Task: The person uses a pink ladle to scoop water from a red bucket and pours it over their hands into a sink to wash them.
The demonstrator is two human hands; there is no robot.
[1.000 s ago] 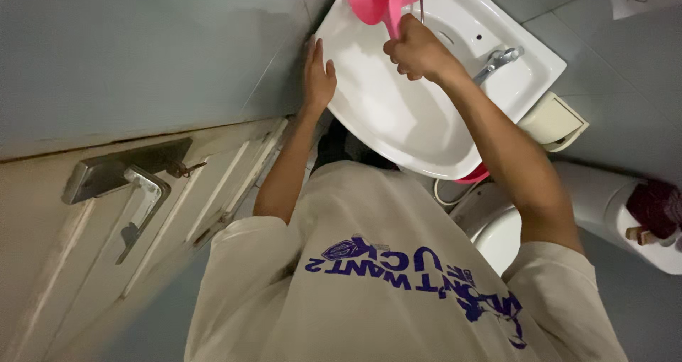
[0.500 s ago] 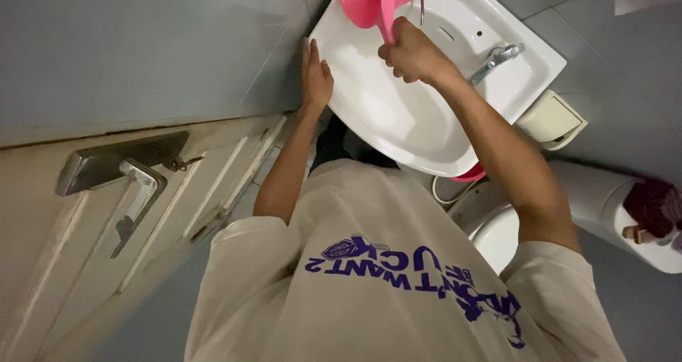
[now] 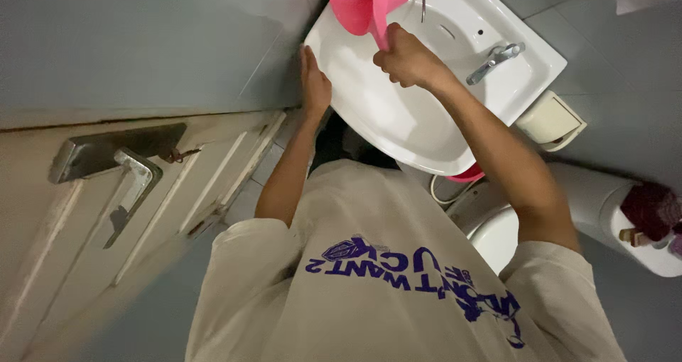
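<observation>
A white wash basin (image 3: 398, 117) is fixed to the grey tiled wall ahead of me. My right hand (image 3: 406, 58) is closed around the handle of a pink plastic dipper (image 3: 361, 3), which is held over the far side of the basin, its bowl partly cut off by the frame's top edge. My left hand (image 3: 313, 85) lies flat with fingers together against the basin's left rim. A chrome tap (image 3: 495, 59) stands on the basin's right side, apart from both hands. My cream printed shirt (image 3: 383, 277) fills the lower part of the view.
A pale door with a metal lever handle (image 3: 122, 184) stands at the left. A white toilet (image 3: 501, 238) sits at the lower right beneath the basin. A beige box (image 3: 551, 120) hangs on the wall beside the basin, and something pink (image 3: 468, 174) shows under it.
The pink dipper and my right hand have shifted slightly to the left over the basin. My left hand has stayed on the rim.
</observation>
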